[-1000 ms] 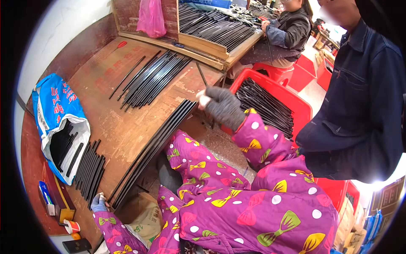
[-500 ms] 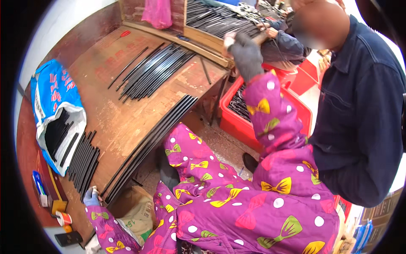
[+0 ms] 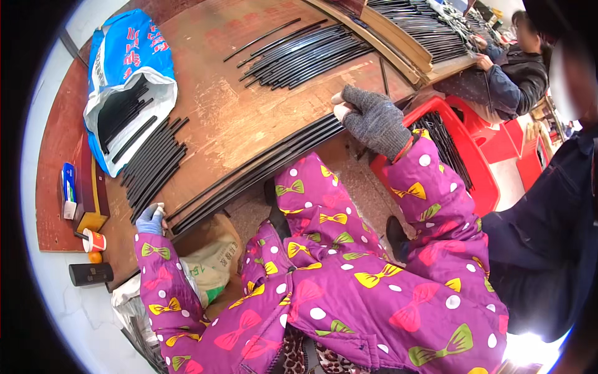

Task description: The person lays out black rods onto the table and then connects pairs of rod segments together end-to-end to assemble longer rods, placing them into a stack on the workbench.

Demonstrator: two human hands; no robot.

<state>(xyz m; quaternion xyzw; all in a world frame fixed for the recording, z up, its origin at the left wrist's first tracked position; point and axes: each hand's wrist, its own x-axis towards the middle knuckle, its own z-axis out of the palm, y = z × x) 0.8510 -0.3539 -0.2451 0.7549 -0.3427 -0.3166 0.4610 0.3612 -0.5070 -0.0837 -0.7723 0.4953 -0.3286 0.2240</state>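
Note:
My left hand (image 3: 151, 220), in a light blue glove with bare fingertips, is at the table's front left edge. Its fingers are curled beside the lower ends of short black rods (image 3: 153, 165); whatever they grip is hidden. My right hand (image 3: 372, 119), in a grey knitted glove, hovers by the right ends of several long black rods (image 3: 261, 168) along the table's front edge. Its thumb and fingers are bent but slightly apart, with nothing visible between them. Left of the short rods, a blue and white sack (image 3: 132, 59) lies with its mouth open, more black rods inside.
More black rods (image 3: 305, 55) lie spread on the wooden table (image 3: 212, 93). A red bin (image 3: 483, 187) of dark metal pieces stands to the right. One person in dark clothes (image 3: 536, 262) is close on my right; another (image 3: 529, 78) works farther back. A paper cup (image 3: 94, 240) is at left.
My right hand has come back from the far right, near the other bench, to the ends of the long rods. My left hand stays by the short rods. The view has shifted.

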